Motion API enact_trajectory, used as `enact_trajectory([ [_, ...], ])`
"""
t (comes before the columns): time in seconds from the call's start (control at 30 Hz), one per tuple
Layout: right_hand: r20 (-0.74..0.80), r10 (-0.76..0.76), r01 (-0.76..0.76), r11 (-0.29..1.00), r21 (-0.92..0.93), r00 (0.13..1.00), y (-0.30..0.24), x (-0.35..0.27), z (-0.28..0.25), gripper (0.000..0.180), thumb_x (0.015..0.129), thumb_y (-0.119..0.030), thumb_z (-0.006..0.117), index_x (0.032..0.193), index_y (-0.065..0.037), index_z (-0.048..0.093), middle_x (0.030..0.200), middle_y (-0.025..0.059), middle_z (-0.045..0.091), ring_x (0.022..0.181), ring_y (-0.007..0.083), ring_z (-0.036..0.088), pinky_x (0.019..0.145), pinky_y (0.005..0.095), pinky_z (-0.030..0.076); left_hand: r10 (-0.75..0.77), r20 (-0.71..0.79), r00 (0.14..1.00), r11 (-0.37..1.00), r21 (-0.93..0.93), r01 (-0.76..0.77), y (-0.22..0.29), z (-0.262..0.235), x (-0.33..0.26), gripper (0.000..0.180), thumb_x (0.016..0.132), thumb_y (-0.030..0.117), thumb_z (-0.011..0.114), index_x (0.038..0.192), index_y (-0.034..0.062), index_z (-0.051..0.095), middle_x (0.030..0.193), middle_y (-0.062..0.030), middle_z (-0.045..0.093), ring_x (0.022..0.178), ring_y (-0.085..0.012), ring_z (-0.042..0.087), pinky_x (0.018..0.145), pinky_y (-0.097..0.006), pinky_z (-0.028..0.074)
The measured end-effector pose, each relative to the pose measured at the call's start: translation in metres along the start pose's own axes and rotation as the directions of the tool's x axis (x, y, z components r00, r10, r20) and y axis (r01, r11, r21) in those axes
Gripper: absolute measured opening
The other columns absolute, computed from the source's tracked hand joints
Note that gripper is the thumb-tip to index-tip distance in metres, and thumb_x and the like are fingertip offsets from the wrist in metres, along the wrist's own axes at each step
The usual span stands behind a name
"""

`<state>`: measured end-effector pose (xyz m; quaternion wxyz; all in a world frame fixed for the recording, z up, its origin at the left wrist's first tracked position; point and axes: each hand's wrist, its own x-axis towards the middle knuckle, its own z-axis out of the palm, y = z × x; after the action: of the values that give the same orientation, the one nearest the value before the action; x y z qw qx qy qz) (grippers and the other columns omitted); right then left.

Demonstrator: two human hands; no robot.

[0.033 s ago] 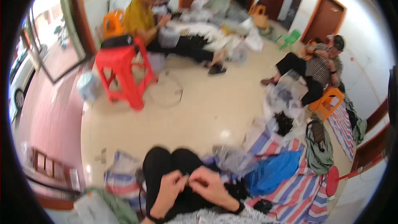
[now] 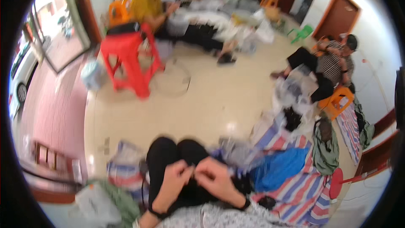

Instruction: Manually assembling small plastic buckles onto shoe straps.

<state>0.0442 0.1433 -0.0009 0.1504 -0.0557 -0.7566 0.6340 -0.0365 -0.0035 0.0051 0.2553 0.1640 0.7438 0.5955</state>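
Over my black-trousered lap [image 2: 162, 156], my two hands meet with their fingertips almost touching. My left hand [image 2: 174, 182] is closed in a pinch, thumb against finger. Facing it, my right hand [image 2: 216, 180] pinches too, its fingers curled in. Whatever sits between the fingertips is too small and blurred to name. Black pieces [image 2: 241, 188] lie beside my right thigh, by the right wrist.
To my right, a blue plastic bag [image 2: 282, 169] rests on a striped sheet [image 2: 301, 194]. A red stool [image 2: 130, 61] with a black bag stands ahead left. A person in yellow [image 2: 145, 8] sits beyond it; another person [image 2: 333, 65] sits at right on an orange stool [image 2: 337, 102].
The whole view has tipped slightly, so the room sits a little higher and further right in the picture. Both hands keep nearly the same pinched pose over the lap.
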Motion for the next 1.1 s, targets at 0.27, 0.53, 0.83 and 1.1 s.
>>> enact_trajectory([
  [0.27,-0.019,0.036,-0.030,0.961,0.277,0.999,-0.030,0.021,0.002,0.012,0.085,0.012,0.060,0.094,0.005,0.061,0.093,0.0066,0.058,0.071,0.0107,0.063,0.061,0.0205,0.050,0.014,0.052,0.999,0.959,-0.284,0.002,0.034,-0.018,0.012,0.023,0.092,0.016,0.059,0.075,-0.0006,0.058,0.067,0.0005,0.059,0.056,-0.0028,0.047,0.050,-0.021,0.034],
  [0.53,-0.041,-0.003,0.019,0.926,0.377,0.999,-0.037,0.010,0.004,0.011,0.085,0.010,0.064,0.094,0.005,0.061,0.094,0.0103,0.060,0.070,0.0128,0.064,0.059,0.0218,0.053,0.058,0.073,0.996,0.931,-0.365,-0.028,0.035,-0.023,-0.010,0.022,0.096,0.021,0.056,0.088,0.0019,0.062,0.080,-0.0025,0.063,0.056,-0.0025,0.043,0.049,-0.017,0.028],
  [0.83,-0.030,-0.006,0.020,0.880,0.475,1.000,-0.038,0.008,0.006,0.010,0.085,0.010,0.064,0.094,0.005,0.061,0.093,0.0102,0.061,0.070,0.0135,0.065,0.058,0.0227,0.052,0.076,-0.062,0.995,0.943,-0.319,-0.091,0.037,-0.016,-0.021,0.016,0.091,0.014,0.061,0.094,-0.0006,0.066,0.080,-0.0025,0.067,0.058,-0.0038,0.049,0.053,-0.018,0.038],
  [1.1,-0.041,0.013,0.014,0.791,0.612,0.999,-0.045,0.014,0.003,0.011,0.085,0.010,0.063,0.095,0.006,0.061,0.092,0.0108,0.061,0.069,0.0146,0.064,0.058,0.0239,0.052,-0.005,-0.065,0.998,0.914,-0.405,-0.021,0.047,-0.014,-0.020,0.016,0.091,0.014,0.062,0.098,0.0015,0.068,0.078,-0.0006,0.064,0.059,-0.0025,0.046,0.053,-0.017,0.036],
])
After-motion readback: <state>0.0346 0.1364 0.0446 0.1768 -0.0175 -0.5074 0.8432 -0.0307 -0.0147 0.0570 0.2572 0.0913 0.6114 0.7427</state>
